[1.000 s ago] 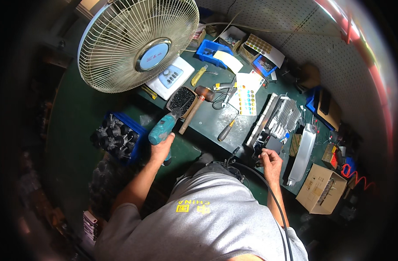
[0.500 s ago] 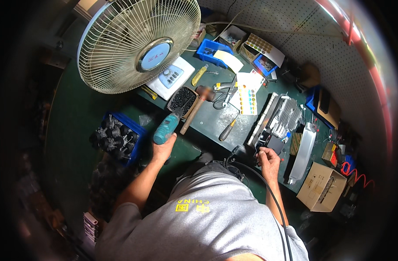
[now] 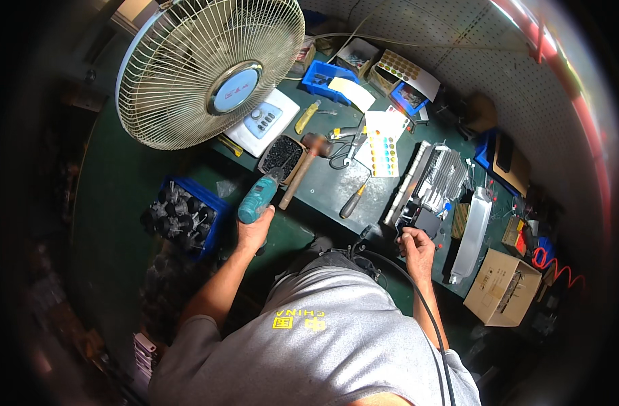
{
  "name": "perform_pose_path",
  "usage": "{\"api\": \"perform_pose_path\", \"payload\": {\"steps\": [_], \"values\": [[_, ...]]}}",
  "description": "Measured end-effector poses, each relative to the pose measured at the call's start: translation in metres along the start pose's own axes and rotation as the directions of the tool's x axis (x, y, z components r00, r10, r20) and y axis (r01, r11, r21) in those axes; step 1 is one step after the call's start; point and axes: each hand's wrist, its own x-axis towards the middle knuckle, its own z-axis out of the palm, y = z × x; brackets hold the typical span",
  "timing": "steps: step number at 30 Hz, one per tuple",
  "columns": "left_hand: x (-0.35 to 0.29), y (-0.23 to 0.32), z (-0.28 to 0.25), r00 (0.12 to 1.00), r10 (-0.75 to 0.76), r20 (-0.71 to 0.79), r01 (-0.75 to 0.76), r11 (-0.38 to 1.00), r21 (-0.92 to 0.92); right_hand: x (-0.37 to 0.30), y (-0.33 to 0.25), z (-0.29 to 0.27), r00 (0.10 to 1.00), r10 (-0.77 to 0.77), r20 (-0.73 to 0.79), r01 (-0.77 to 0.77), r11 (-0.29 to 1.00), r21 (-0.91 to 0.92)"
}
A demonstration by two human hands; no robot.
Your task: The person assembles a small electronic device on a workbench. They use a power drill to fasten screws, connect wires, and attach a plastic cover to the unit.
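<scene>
A teal electric screwdriver [image 3: 258, 199] is gripped in my left hand [image 3: 254, 233], fingers wrapped around its body. Its nose points up and right into a small box of black screws [image 3: 281, 154], and the bit tip is hard to make out among them. My right hand [image 3: 418, 243] is by the near end of a finned metal assembly [image 3: 443, 177] with a black part at its lower end. Thumb and fingers are pinched together there; whatever they hold is too small or hidden to tell.
A hammer [image 3: 303, 168] lies beside the screw box, and a hand screwdriver [image 3: 355, 198] near the table edge. A fan [image 3: 215, 81] stands far left. Left below is a blue crate [image 3: 218, 215] of black parts. A silver housing [image 3: 472, 237] and cardboard box [image 3: 489, 291] are at right.
The view has shifted slightly. The electric screwdriver's nose looks a little closer to the black screws; both hands stay almost where they were.
</scene>
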Motion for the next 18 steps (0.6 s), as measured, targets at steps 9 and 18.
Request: {"api": "perform_pose_path", "payload": {"steps": [9,18], "values": [[-0.017,0.029,-0.013,0.994,-0.106,0.028,0.105,0.994,0.015,0.003,0.003,0.000,1.000,-0.007,0.026,0.007,1.000,0.015],[-0.026,0.020,-0.017,0.990,0.135,0.050,-0.134,0.990,-0.034,0.027,-0.001,0.029,0.994,-0.064,0.091,0.059,0.997,0.050]]}}
